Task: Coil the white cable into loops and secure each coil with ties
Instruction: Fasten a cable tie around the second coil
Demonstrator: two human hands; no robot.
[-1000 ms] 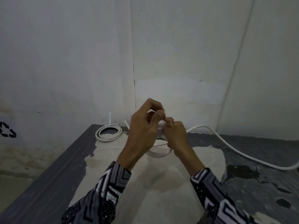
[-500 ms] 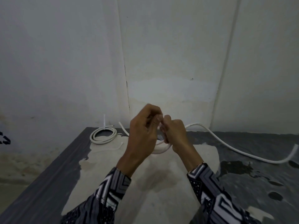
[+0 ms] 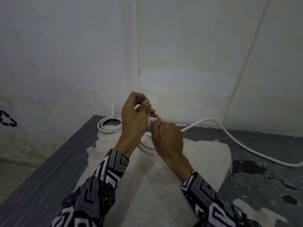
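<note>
In the head view, the left hand (image 3: 133, 122) is pinching a thin white tie (image 3: 148, 119) between thumb and curled fingers. The right hand (image 3: 168, 139), fingers curled, is gripping the coil of white cable (image 3: 146, 147) mid-table. The cable's free length is trailing right. A tied coil (image 3: 109, 126) is lying at the far left.
</note>
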